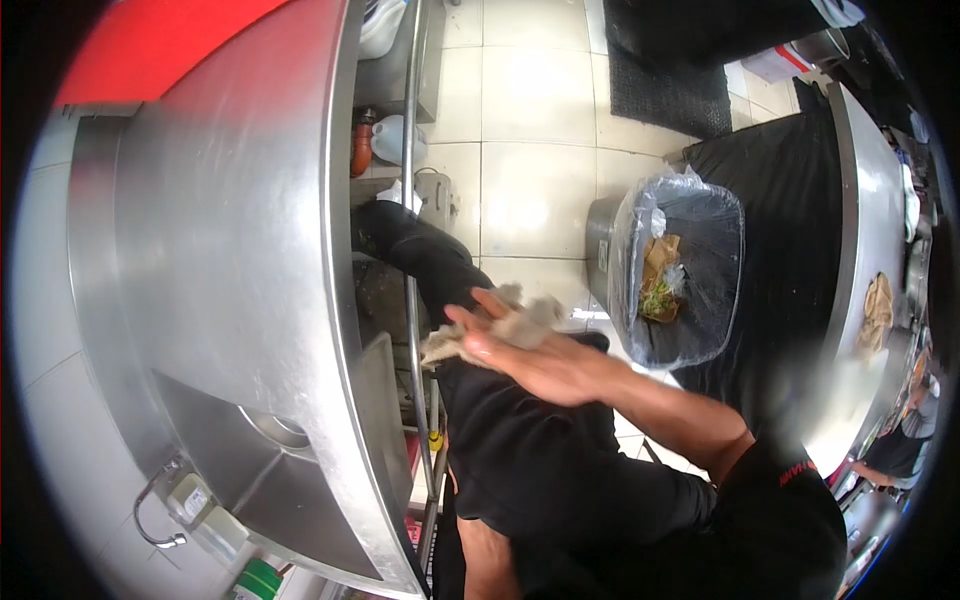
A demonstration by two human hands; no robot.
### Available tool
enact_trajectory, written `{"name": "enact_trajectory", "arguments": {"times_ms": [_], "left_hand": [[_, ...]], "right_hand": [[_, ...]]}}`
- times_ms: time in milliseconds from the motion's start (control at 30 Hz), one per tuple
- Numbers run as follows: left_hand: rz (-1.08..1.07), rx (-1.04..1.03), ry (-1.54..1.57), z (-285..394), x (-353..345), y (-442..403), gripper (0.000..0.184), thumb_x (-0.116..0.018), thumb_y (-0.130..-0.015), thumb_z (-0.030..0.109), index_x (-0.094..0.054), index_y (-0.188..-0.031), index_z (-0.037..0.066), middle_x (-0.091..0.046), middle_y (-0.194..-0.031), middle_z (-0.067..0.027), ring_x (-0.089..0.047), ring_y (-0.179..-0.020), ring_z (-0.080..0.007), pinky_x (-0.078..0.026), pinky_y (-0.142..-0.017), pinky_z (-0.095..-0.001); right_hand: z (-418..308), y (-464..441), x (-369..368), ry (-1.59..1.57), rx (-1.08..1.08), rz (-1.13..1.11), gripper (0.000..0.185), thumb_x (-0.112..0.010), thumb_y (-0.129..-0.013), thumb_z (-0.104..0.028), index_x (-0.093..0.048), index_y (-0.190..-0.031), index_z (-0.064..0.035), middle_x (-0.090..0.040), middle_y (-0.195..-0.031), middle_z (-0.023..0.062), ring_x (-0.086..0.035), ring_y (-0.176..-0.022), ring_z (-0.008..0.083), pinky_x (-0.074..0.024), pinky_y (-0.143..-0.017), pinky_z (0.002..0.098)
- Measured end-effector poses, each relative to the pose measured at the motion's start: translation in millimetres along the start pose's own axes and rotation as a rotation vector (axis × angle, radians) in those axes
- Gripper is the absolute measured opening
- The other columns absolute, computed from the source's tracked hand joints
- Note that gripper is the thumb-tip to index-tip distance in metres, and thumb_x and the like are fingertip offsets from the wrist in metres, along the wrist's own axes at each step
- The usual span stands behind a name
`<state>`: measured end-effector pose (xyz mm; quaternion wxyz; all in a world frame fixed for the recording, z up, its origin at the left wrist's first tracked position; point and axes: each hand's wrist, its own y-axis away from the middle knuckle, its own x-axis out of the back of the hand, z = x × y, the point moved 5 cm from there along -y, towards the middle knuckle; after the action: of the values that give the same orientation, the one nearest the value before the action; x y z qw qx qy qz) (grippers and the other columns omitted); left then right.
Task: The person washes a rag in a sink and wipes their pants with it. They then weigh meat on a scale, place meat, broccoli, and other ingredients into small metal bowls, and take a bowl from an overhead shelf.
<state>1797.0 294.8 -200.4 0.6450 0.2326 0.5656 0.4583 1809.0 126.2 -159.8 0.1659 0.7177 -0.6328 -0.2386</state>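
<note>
My right hand (530, 360) reaches in from the right, blurred at the fingers, and holds a beige cloth (530, 318) above my black-clothed legs. Part of the cloth hangs out on both sides of the palm. The thumb and some fingertips point up and left, near the metal rail (411, 200) along the counter's edge. Of my left arm, only a stretch of bare skin shows at the bottom; the left hand is out of sight.
A steel counter (230, 200) with a sink (290, 500) and tap fills the left. A lined bin (740, 270) holding scraps stands right of centre on the tiled floor. Another counter (860, 200) on the far right bears a brown cloth (877, 312). Another person (900, 450) is at the right edge.
</note>
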Motion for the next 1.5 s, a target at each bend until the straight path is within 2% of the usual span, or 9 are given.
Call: {"name": "enact_trajectory", "arguments": {"times_ms": [400, 567, 667, 800, 867, 1267, 1367, 1433, 1500], "left_hand": [[-0.003, 0.041, -0.010, 7, -9, 22, 0.047, -0.048, -0.089, 0.031, -0.045, -0.119, -0.006, -0.058, -0.107, -0.0196, -0.060, -0.093, -0.0249, -0.048, -0.082, -0.0311], [0.130, 0.018, -0.063, 21, 7, 22, 0.048, -0.048, -0.089, 0.031, -0.045, -0.119, -0.006, -0.059, -0.107, -0.0199, -0.060, -0.092, -0.0249, -0.048, -0.082, -0.0310], [0.379, 0.007, -0.301, 9, 63, 11, 0.049, -0.046, -0.091, 0.037, -0.045, -0.117, -0.005, -0.060, -0.104, -0.0223, -0.061, -0.092, -0.0244, -0.048, -0.081, -0.0324], [0.390, 0.152, -0.055, -42, 154, 3, 0.054, -0.044, -0.091, 0.038, -0.035, -0.124, -0.004, -0.059, -0.103, -0.0228, -0.061, -0.092, -0.0281, -0.048, -0.078, -0.0334], [0.447, 0.176, -0.038, -56, 176, 10, 0.056, -0.043, -0.091, 0.039, -0.032, -0.127, -0.003, -0.059, -0.104, -0.0229, -0.061, -0.093, -0.0286, -0.048, -0.078, -0.0336], [0.558, 0.192, -0.018, -118, 246, 35, 0.054, -0.045, -0.091, 0.039, -0.033, -0.126, 0.000, -0.059, -0.103, -0.0202, -0.060, -0.092, -0.0272, -0.048, -0.078, -0.0349], [0.496, 0.147, -0.051, -123, 242, 34, 0.060, -0.046, -0.090, 0.039, -0.029, -0.130, -0.002, -0.058, -0.109, -0.0221, -0.058, -0.099, -0.0308, -0.047, -0.081, -0.0345], [0.486, 0.137, -0.072, -131, 241, 41, 0.058, -0.047, -0.089, 0.038, -0.030, -0.129, -0.002, -0.057, -0.110, -0.0221, -0.057, -0.101, -0.0310, -0.046, -0.082, -0.0348], [0.528, 0.250, -0.061, -145, 249, 43, 0.055, -0.047, -0.089, 0.035, -0.035, -0.127, -0.003, -0.057, -0.110, -0.0220, -0.057, -0.102, -0.0306, -0.047, -0.081, -0.0351]], "right_hand": [[66, -227, 65, 0.971, -0.019, 0.186, 0.028, -0.042, -0.086, -0.019, -0.065, -0.093, -0.0041, -0.054, -0.110, 0.0216, -0.051, -0.101, 0.0375, -0.0384, -0.092, 0.0400], [9, -240, 75, 0.307, 0.261, 0.932, 0.024, -0.052, -0.076, -0.020, -0.065, -0.079, -0.0003, -0.063, -0.085, 0.0186, -0.057, -0.088, 0.0406, -0.0463, -0.082, 0.0390], [9, -260, 3, 1.016, 0.281, -0.186, 0.034, -0.055, -0.077, -0.028, -0.062, -0.099, -0.0018, -0.055, -0.113, 0.0190, -0.050, -0.109, 0.0327, -0.0433, -0.089, 0.0367], [93, -320, -35, 1.721, 0.641, -0.295, 0.033, -0.061, -0.072, -0.030, -0.066, -0.099, -0.0109, -0.064, -0.101, 0.0091, -0.059, -0.098, 0.0278, -0.0470, -0.082, 0.0399], [34, -284, -20, 1.591, 0.110, -0.468, 0.033, -0.060, -0.075, -0.027, -0.064, -0.104, -0.0117, -0.061, -0.110, 0.0066, -0.058, -0.101, 0.0269, -0.0465, -0.083, 0.0408], [63, -360, 12, 1.367, 0.080, -0.026, 0.037, -0.059, -0.077, -0.028, -0.059, -0.109, -0.0104, -0.062, -0.104, 0.0098, -0.059, -0.097, 0.0290, -0.0463, -0.082, 0.0423], [164, -415, 113, 0.467, 0.192, 0.296, 0.038, -0.058, -0.078, -0.028, -0.058, -0.111, -0.0101, -0.063, -0.103, 0.0106, -0.059, -0.096, 0.0296, -0.0463, -0.081, 0.0427], [106, -278, 117, 1.305, -0.156, 0.132, 0.034, -0.042, -0.088, -0.028, -0.049, -0.117, -0.0135, -0.060, -0.103, 0.0176, -0.058, -0.097, 0.0318, -0.0435, -0.086, 0.0417], [149, -215, 159, 1.166, -0.378, 0.306, 0.031, -0.037, -0.089, -0.027, -0.055, -0.110, -0.0132, -0.061, -0.100, 0.0181, -0.059, -0.093, 0.0348, -0.0463, -0.083, 0.0420]]}}
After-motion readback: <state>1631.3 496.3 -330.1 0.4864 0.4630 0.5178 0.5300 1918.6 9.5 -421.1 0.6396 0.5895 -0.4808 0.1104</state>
